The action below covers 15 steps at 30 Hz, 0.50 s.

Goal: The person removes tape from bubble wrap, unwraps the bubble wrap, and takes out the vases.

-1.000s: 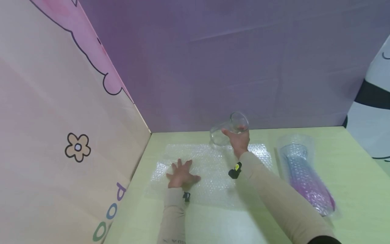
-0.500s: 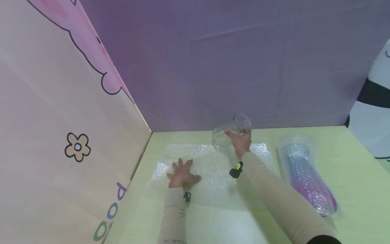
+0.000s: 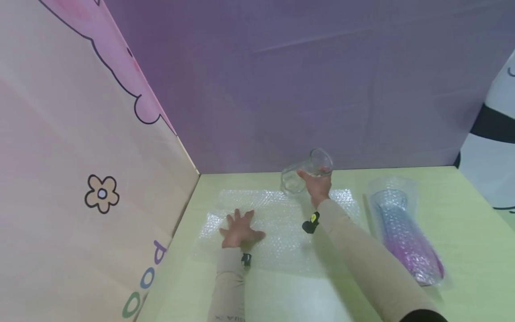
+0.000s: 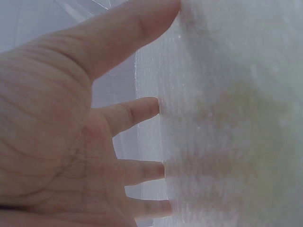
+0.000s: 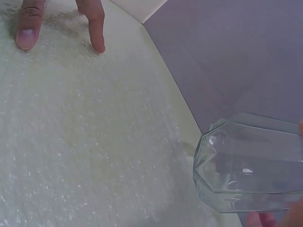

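Observation:
My right hand (image 3: 318, 185) grips a clear glass vase (image 5: 246, 165) near its open mouth, over the far edge of the bubble wrap. The vase tilts, with its faceted base toward the left and its mouth up to the right. With fingers spread, my left hand (image 3: 240, 230) presses its fingertips on the flat sheet of bubble wrap (image 3: 281, 237). In the left wrist view the fingertips (image 4: 150, 106) meet the sheet while the palm stays raised off it. The right wrist view shows only bits of the right fingers at its edge.
A second vase (image 3: 406, 237), blue to purple and wrapped in bubble wrap, lies on the right of the pale green table (image 3: 474, 223). A purple backdrop (image 3: 281, 89) stands along the table's far edge, and a printed panel (image 3: 60, 156) borders the left side.
The right hand and the glass vase have shifted very slightly to the right. The left hand stays in place on the bubble wrap.

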{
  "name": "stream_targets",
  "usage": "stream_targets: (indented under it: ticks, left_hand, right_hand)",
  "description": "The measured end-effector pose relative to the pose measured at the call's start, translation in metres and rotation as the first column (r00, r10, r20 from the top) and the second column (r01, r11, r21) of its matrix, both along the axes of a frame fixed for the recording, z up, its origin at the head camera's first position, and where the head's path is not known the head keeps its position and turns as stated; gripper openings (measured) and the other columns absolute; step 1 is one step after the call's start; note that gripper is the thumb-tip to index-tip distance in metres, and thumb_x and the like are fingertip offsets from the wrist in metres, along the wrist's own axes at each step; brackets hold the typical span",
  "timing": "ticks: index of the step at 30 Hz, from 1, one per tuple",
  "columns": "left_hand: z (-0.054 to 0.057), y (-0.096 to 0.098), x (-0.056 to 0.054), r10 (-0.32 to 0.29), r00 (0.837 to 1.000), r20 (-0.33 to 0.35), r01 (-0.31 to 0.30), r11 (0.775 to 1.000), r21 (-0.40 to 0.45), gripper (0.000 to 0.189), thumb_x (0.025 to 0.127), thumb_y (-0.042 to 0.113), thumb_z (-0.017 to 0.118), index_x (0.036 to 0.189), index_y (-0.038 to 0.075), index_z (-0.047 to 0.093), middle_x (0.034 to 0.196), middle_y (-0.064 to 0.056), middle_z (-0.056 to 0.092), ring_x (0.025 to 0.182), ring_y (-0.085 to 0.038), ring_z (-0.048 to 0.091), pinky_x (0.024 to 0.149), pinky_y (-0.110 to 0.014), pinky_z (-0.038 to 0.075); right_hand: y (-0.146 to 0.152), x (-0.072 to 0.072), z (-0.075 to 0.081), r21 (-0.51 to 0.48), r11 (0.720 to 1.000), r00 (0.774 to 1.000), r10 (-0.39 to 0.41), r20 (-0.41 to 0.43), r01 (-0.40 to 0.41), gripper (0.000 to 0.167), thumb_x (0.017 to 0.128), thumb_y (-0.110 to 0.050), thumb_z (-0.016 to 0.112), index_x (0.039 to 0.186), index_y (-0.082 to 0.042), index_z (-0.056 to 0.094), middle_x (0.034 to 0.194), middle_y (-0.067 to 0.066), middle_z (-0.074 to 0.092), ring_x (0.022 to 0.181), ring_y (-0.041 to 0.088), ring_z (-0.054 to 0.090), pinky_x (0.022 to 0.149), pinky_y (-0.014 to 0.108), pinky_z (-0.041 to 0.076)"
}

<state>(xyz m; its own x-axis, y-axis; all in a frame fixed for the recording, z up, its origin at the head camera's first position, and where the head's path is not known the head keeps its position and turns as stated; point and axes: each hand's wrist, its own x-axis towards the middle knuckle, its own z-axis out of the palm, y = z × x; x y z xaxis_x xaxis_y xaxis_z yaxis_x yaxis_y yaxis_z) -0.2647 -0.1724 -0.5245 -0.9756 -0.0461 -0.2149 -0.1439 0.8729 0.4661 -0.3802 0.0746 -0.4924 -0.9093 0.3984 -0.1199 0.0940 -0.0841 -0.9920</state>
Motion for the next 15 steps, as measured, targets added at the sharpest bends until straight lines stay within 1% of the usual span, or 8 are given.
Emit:
stream_targets:
  ticks: [6,11,15]
  left_hand:
    - [0.001,0.0,0.001,-0.003,1.0,-0.006,0.003,1.0,-0.001,0.089,0.081,0.051,0.08,0.157,0.026,0.041,0.17,-0.025,0.014,0.153,-0.058,0.009,0.108,-0.09,0.008]
    - [0.001,-0.002,0.001,0.002,1.0,0.007,-0.002,1.0,0.0,0.089,0.081,0.05,0.079,0.157,0.027,0.041,0.17,-0.024,0.013,0.153,-0.058,0.008,0.109,-0.089,0.006]
    - [0.003,0.0,0.002,0.005,1.0,0.016,-0.005,1.0,0.013,0.089,0.082,0.05,0.079,0.158,0.027,0.04,0.171,-0.023,0.011,0.154,-0.057,0.005,0.11,-0.088,0.004]
  right_hand:
    - [-0.007,-0.003,0.006,0.036,0.999,1.0,0.007,0.01,-0.007,0.089,0.076,-0.024,0.09,0.147,-0.014,0.037,0.153,0.014,0.049,0.144,0.033,0.043,0.125,0.048,0.031]
    - [-0.01,-0.005,0.009,0.056,0.998,1.0,0.001,0.027,-0.003,0.088,0.075,-0.025,0.09,0.145,-0.014,0.039,0.151,0.014,0.051,0.142,0.033,0.046,0.124,0.048,0.033]
    - [-0.007,-0.007,0.011,0.069,0.998,1.0,0.001,0.018,-0.003,0.091,0.075,-0.027,0.091,0.148,-0.016,0.038,0.151,0.012,0.051,0.143,0.032,0.046,0.124,0.047,0.034]
